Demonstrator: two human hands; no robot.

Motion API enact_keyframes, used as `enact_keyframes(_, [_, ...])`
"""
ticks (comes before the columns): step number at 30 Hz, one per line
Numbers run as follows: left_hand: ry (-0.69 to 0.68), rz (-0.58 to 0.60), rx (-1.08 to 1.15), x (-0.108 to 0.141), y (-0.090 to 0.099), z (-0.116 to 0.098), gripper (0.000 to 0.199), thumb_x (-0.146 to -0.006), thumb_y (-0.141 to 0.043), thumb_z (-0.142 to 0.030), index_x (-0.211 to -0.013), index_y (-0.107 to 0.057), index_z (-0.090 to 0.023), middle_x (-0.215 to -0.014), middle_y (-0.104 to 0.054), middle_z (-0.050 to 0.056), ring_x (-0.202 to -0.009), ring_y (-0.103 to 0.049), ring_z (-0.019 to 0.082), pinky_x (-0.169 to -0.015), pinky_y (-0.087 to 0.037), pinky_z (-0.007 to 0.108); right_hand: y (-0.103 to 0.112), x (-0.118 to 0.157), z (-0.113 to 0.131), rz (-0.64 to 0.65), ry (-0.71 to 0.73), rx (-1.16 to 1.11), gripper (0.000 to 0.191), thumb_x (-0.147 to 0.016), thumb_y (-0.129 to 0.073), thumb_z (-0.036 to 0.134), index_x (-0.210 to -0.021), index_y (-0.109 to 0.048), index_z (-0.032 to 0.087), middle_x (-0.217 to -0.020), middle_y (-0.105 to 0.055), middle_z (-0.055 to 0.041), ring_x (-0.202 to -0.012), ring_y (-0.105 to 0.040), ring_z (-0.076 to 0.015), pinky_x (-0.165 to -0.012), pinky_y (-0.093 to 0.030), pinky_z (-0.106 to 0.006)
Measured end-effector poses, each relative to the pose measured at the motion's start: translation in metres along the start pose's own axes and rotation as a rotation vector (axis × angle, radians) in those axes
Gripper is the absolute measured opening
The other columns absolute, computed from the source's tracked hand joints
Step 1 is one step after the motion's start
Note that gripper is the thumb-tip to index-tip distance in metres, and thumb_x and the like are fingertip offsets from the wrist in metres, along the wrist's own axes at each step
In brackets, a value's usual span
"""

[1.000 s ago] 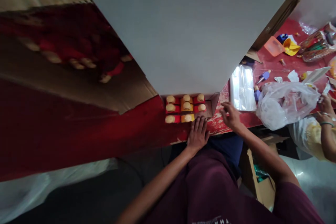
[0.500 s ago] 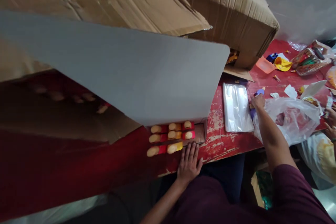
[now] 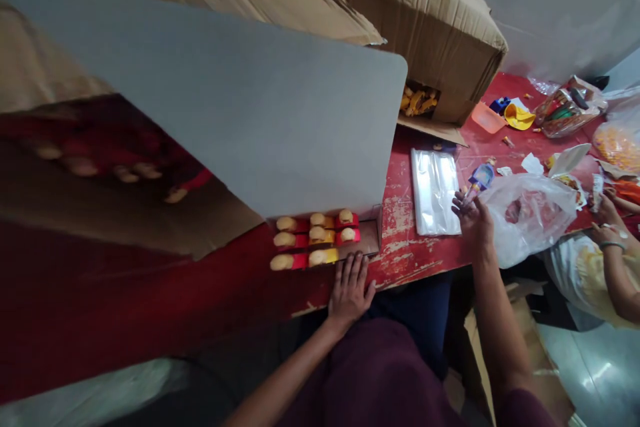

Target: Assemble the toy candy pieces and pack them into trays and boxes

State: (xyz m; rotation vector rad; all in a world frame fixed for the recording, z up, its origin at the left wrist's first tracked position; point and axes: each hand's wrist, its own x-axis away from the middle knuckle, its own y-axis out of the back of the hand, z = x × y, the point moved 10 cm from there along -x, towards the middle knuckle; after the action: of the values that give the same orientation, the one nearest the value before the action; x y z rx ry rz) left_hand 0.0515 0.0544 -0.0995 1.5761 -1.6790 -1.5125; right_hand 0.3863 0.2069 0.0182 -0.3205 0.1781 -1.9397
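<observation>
My left hand (image 3: 351, 287) lies with fingers stretched over the near edge of a low open box (image 3: 369, 238). In that box stand rows of small pieces with rounded, light wooden-looking ends (image 3: 320, 233) and red or yellow bodies. Its right end shows bare cardboard. My right hand (image 3: 475, 223), palm turned up, has its fingers closed around a small purple piece (image 3: 482, 177) with a light tip; its exact kind is unclear. Just left of this hand lies a stack of clear plastic sleeves (image 3: 436, 193). A crumpled translucent bag (image 3: 535, 210) is to its right.
A large grey-white flap (image 3: 280, 107) rises behind the box. At the back, a cardboard carton (image 3: 425, 33) has yellow pieces in its opening. An orange tray (image 3: 487, 118) and a yellow cap-like piece (image 3: 520, 117) lie farther right. Another person's hands (image 3: 607, 220) work at the right edge.
My right hand has turned palm up and lifted the purple piece, drawing it left and nearer. The left hand stays on the box edge. The view has shifted slightly.
</observation>
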Motion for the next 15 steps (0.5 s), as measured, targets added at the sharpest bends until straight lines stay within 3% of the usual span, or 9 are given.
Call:
enact_keyframes(3, [0.017, 0.012, 0.033, 0.0, -0.003, 0.001, 0.085, -0.095, -0.056, -0.034, -0.164, -0.012, -0.013, -0.164, -0.031, 0.018, -0.155, -0.024, 0.035, -0.127, -0.017, 0.058, -0.017, 0.056, -0.006, -0.014, 0.005, -0.047, 0.048, -0.084, -0.064, 0.061, -0.114, -0.061, 0.023, -0.108, -0.073, -0.0071, -0.083, -0.072, -0.0195, -0.078, -0.058, -0.038])
enact_keyframes(7, [0.039, 0.029, 0.054, -0.001, -0.005, -0.001, 0.079, -0.097, -0.053, -0.037, -0.163, -0.019, -0.011, -0.164, -0.032, 0.018, -0.156, -0.022, 0.034, -0.127, -0.015, 0.058, -0.04, 0.096, -0.014, -0.042, 0.017, 0.024, 0.041, -0.08, -0.072, 0.052, -0.105, -0.06, 0.022, -0.094, -0.072, -0.003, -0.073, -0.068, -0.0171, -0.073, -0.055, -0.034])
enact_keyframes(11, [0.041, 0.049, 0.006, -0.003, -0.003, -0.005, 0.074, -0.097, -0.051, -0.04, -0.159, -0.03, -0.007, -0.164, -0.033, 0.019, -0.157, -0.019, 0.033, -0.128, -0.016, 0.056, -0.082, 0.13, -0.005, 0.161, 0.148, 0.455, 0.03, -0.079, -0.078, 0.039, -0.099, -0.064, 0.021, -0.082, -0.064, 0.0027, -0.069, -0.058, -0.0126, -0.067, -0.049, -0.026])
enact_keyframes(15, [0.07, 0.015, -0.055, -0.003, 0.0, 0.001, 0.067, -0.096, -0.051, -0.041, -0.155, -0.04, -0.008, -0.163, -0.037, 0.016, -0.156, -0.022, 0.032, -0.128, -0.017, 0.054, -0.131, 0.159, -0.008, 0.413, 0.302, 0.764, 0.03, -0.083, -0.077, 0.035, -0.107, -0.064, 0.021, -0.09, -0.067, -0.0005, -0.08, -0.062, -0.0169, -0.075, -0.051, -0.031])
